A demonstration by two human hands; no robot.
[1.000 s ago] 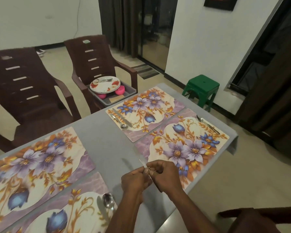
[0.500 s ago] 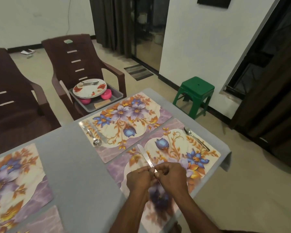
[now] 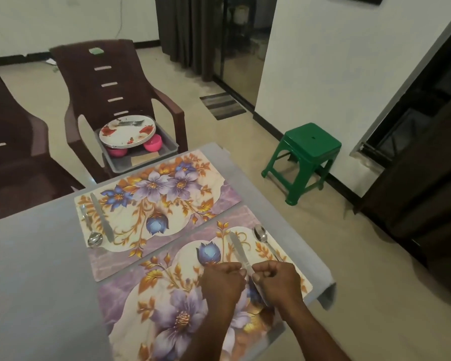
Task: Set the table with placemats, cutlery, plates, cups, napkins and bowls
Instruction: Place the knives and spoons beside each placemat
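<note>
A table knife point(image 3: 237, 248) lies with its blade on the near floral placemat point(image 3: 167, 295), just left of a spoon point(image 3: 263, 237). My left hand point(image 3: 223, 281) and my right hand point(image 3: 275, 280) both pinch the knife's handle, fingers curled, one on each side. The far placemat point(image 3: 167, 204) carries a spoon point(image 3: 93, 233) and a knife point(image 3: 102, 217) at its left end. Stacked plates point(image 3: 126, 131) with cutlery on top and pink cups point(image 3: 153, 145) sit in a grey tray point(image 3: 172, 149) on a brown chair.
The grey table point(image 3: 44, 269) ends close to my right, its corner at the lower right. A brown chair point(image 3: 110, 82) stands behind the far mat, another chair point(image 3: 8, 152) to the left. A green stool point(image 3: 307, 157) is on the floor to the right.
My hands carried the knife rightward across the near placemat and lowered it beside the spoon. The view swung right, so the left placemats left the frame.
</note>
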